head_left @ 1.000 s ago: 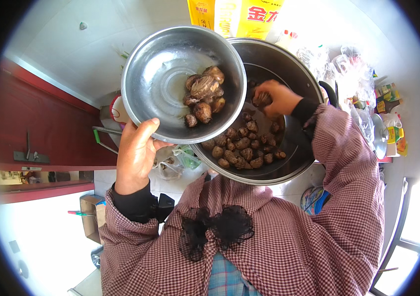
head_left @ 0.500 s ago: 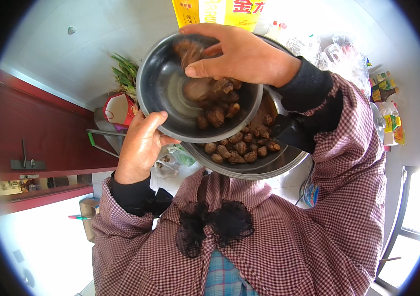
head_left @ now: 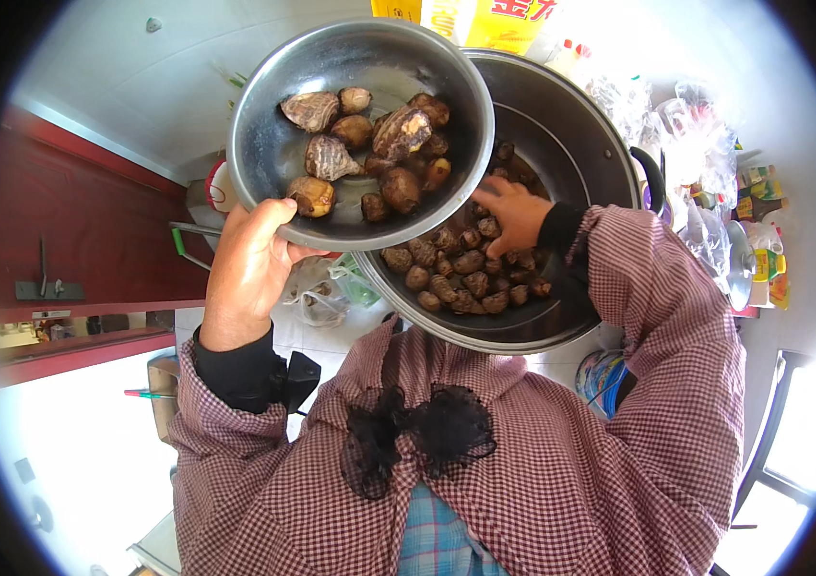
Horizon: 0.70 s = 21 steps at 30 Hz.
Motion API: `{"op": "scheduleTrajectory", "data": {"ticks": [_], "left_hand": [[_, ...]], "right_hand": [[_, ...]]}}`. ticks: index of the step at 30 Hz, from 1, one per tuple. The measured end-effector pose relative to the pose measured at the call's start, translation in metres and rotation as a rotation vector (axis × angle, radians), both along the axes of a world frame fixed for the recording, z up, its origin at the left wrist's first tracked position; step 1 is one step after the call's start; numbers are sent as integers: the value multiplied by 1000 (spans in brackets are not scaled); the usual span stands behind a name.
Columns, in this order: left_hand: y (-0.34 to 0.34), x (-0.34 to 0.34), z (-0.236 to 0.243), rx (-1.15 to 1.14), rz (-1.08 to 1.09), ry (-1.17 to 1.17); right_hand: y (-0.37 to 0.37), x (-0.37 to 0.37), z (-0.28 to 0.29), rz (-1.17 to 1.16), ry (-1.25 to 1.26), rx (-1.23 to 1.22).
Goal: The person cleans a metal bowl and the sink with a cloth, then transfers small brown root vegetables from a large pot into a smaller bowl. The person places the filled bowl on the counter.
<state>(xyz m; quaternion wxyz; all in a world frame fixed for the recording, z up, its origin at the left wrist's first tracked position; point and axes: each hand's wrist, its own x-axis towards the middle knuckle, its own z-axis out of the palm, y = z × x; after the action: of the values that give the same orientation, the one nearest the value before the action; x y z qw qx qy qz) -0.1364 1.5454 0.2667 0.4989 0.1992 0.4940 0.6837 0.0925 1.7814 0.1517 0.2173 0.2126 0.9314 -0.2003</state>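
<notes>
Tubers [head_left: 487,228] between spread right fingers [head_left: 500,191], nothing visibly gripped; left fingers [head_left: 268,217] pinch bowl rim [head_left: 369,241].

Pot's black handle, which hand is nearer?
Right hand: inside the pot, left of the black handle. The left hand is farther left, holding the steel bowl.

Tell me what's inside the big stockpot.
Brown, ringed taro corms, with the right hand among them. The steel bowl overlaps the stockpot at upper left, hiding whatever lies there.
</notes>
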Motion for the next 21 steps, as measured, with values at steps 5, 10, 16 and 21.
{"op": "scheduleTrajectory", "data": {"ticks": [5,10,16,21], "left_hand": [[-3,8,-2,-45,93,-7],[-5,13,-1,-33,84,-11],[-6,17,0,-30,88,10],[-6,17,-1,-45,99,17]], "right_hand": [[-6,-12,-29,146,-169,28],[-10,-12,-54,124,-231,-11],[-11,-10,-84,161,-139,-55],[-13,-15,-78,103,-226,-5]]}}
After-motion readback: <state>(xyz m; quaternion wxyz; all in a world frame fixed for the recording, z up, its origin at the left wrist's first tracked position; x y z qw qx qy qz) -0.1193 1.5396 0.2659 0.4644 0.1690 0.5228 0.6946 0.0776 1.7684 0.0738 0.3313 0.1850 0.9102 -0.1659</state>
